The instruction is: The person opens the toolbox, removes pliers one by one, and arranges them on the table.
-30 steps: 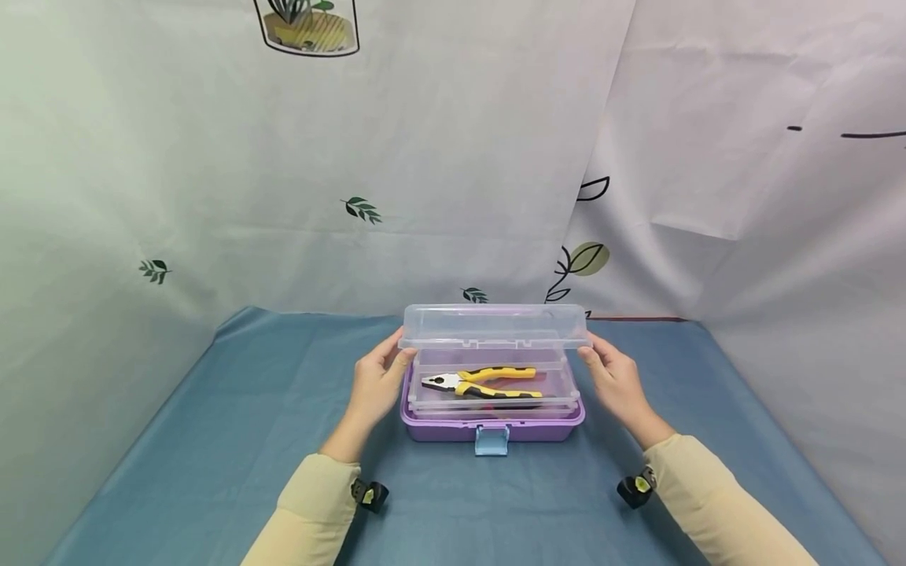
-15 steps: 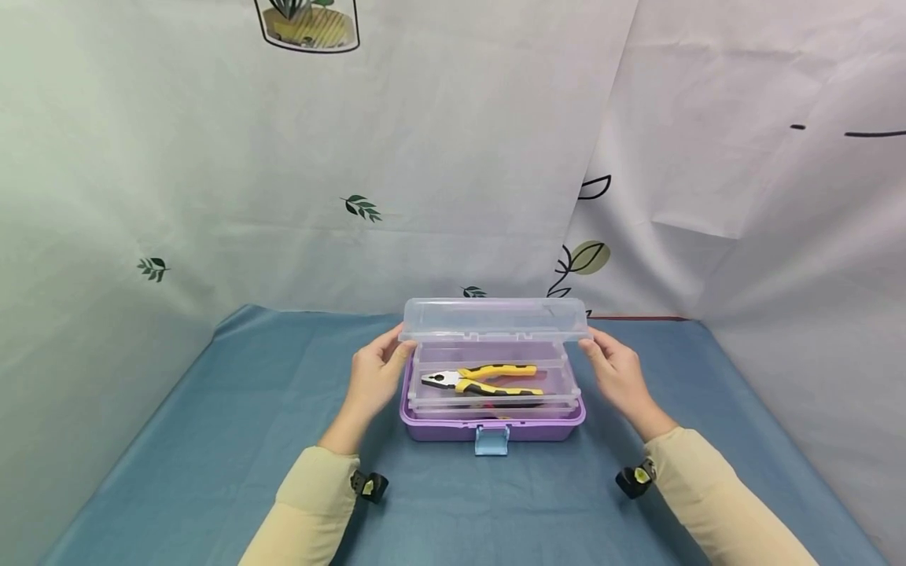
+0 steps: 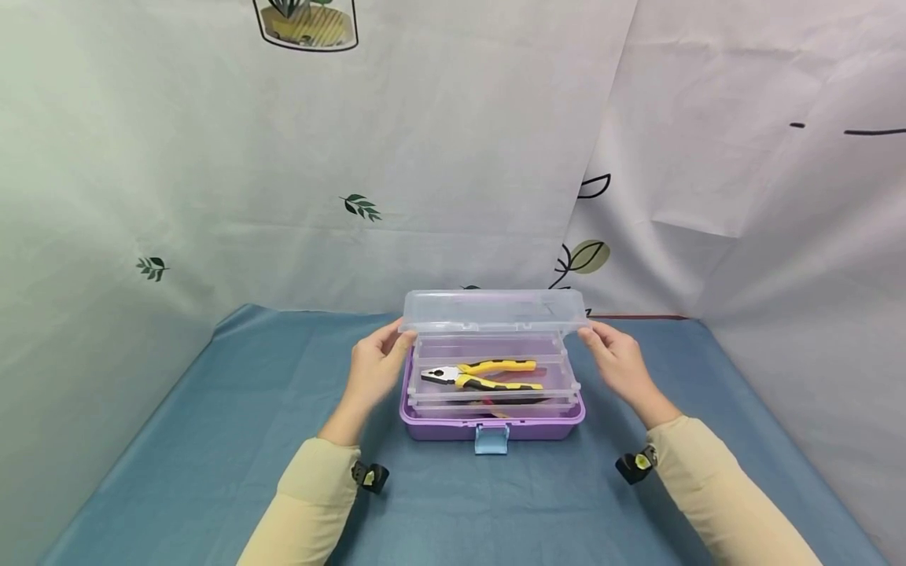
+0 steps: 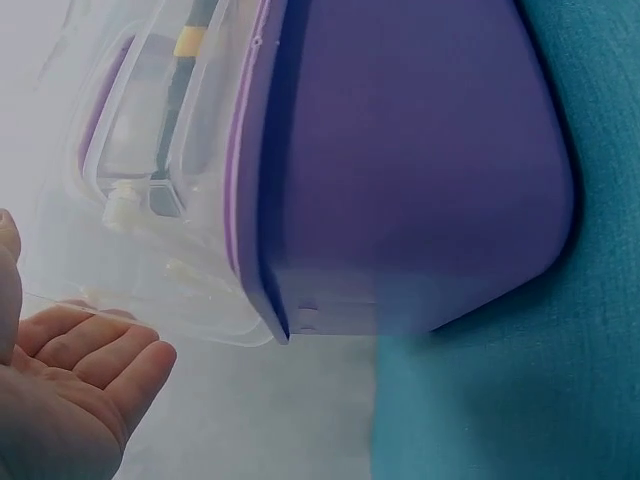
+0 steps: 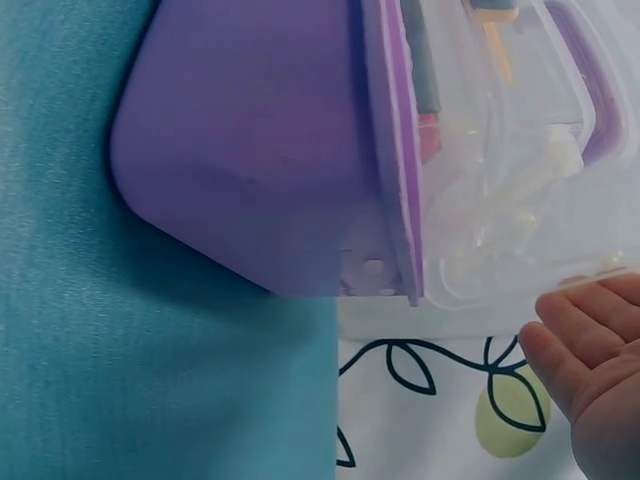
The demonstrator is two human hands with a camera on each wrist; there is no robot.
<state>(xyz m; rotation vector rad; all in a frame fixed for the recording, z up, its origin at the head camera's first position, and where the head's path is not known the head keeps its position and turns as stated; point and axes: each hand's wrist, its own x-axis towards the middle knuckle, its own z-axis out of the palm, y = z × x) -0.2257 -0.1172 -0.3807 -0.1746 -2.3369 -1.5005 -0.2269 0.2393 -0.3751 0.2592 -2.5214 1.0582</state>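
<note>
Raised a little since the earlier frame, the clear lid [image 3: 493,310] sits higher between the left hand [image 3: 375,369] and the right hand [image 3: 619,365], and the upper tray [image 3: 432,397] has come up slightly too; the purple box [image 3: 439,431] stays put. From my end, I read each hand as pinching its own end of the lid, thumb to the front. Inward from the hands and slightly below their grip, yellow-and-black pliers [image 3: 467,383] lie in the tray, nose toward the left hand. Nearer the person, midway between the hands, the blue latch [image 3: 491,440] hangs over the blue cloth [image 3: 453,511].

To lift well, I'd bring both ends up slowly and evenly; one hand leading could twist the thin plastic or set the pliers sliding. A light pinch should be enough.

I can't see the lid's back edge. The left thumb is cut off in its wrist view, and the right thumb is missing from the other. Beneath the pliers, a dark item with some red [image 3: 488,403] blurs through the plastic; I can't name it.
</note>
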